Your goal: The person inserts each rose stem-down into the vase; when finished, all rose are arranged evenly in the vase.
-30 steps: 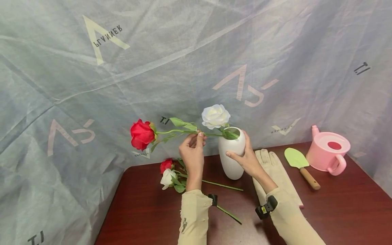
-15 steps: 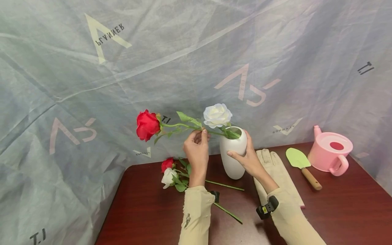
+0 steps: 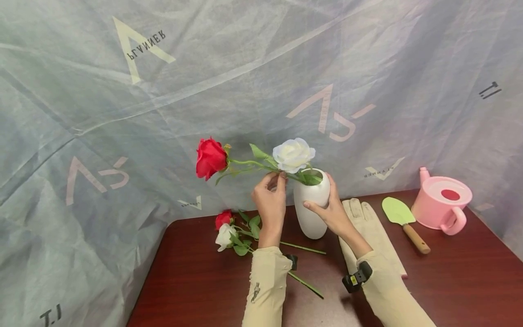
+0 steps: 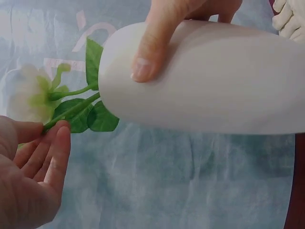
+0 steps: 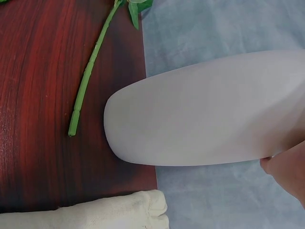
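Right hand (image 3: 336, 217) and left hand (image 3: 270, 200) are both occupied near the middle of the head view. Wrinkled grey cloth (image 3: 204, 68) is spread behind a wood-grained, dark red table (image 3: 184, 281). Right of centre, a smooth, oval white vase (image 3: 309, 213) is gripped by the right hand. Above its mouth, a ruffled white rose (image 3: 294, 155) is seen. Left of centre, a red rose (image 3: 211, 158) is held sideways, its thin stem (image 4: 74, 110) pinched between left thumb and fingertips.
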Motion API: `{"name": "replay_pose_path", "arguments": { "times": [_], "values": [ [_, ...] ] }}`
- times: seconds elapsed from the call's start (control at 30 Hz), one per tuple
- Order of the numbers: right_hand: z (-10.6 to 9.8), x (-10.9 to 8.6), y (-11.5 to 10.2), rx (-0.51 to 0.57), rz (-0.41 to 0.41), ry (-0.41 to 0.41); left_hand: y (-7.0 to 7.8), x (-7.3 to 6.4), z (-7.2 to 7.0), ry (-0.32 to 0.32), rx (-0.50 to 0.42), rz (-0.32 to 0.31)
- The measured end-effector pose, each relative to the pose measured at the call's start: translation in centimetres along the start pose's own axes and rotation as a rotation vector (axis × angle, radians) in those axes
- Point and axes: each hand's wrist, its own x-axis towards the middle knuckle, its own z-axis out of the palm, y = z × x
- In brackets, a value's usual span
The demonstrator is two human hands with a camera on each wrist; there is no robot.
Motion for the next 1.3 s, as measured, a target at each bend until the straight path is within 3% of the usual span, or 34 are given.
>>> {"name": "replay_pose_path", "arguments": {
  "times": [0.3, 0.63, 0.83, 1.17, 1.3],
  "values": [
    [0.0, 0.1, 0.4, 0.015, -0.002, -0.031, -0.1, 0.0, 2.1, -0.068, 0.170, -0.013],
    [-0.3, 0.7, 3.5, -0.032, 0.069, -0.026, 0.4, 0.8, 4.2, -0.142, 0.269, 0.016],
    [-0.2, 0.8, 3.6, -0.015, 0.066, -0.029, 0.3, 0.9, 4.9, -0.190, 0.391, -0.024],
    [-0.3, 0.8, 3.3, -0.020, 0.064, -0.041, 0.6, 0.7, 5.1, -0.311, 0.388, -0.070],
    [-0.3, 0.5, 2.2, 0.000, 0.027, -0.037, 0.4, 0.2, 4.6, -0.289, 0.377, -0.057]
  ]
}}
